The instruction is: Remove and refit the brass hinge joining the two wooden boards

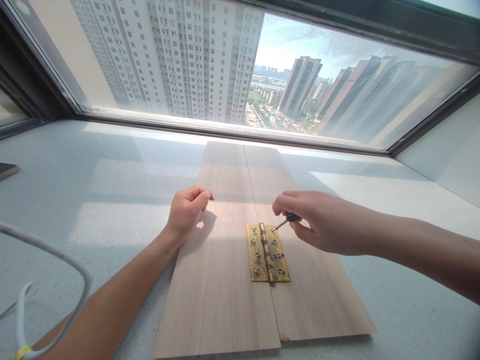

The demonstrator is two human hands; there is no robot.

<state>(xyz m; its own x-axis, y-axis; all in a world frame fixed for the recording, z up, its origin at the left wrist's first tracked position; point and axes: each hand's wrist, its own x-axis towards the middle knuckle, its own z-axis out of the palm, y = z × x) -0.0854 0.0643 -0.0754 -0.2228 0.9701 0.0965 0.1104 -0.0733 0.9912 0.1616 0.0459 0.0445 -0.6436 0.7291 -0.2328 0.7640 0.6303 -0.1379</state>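
The driver (292, 217) is held between the bent fingers and thumb of the right hand (318, 220), closed around the handle; its tip is brought to the top corner of the right leaf of the hinge (266, 252), and the shaft is seen to lean well over toward the hand. The hinge is laid flat across the seam between the left board (221, 285) and the right board (315, 295).

For good work, the shaft is best stood upright over the head, so that the tip is seated squarely in the recess; pressure is best kept straight down while the handle is turned, since a tilted tip could be slipped out and the brass scratched. The left hand (189, 210) is curled loosely closed above or on the left board, and nothing is seen in it; contact with the wood cannot be told; both boards could be steadied better if it were pressed flat beside the hinge.

Counted are two hands, one driver, one hinge and two boards; seven screws (257, 271) are made out, four on the left leaf and three on the right; whether an eighth is covered by the tip cannot be told; white cable (71, 262) is looped at the left.
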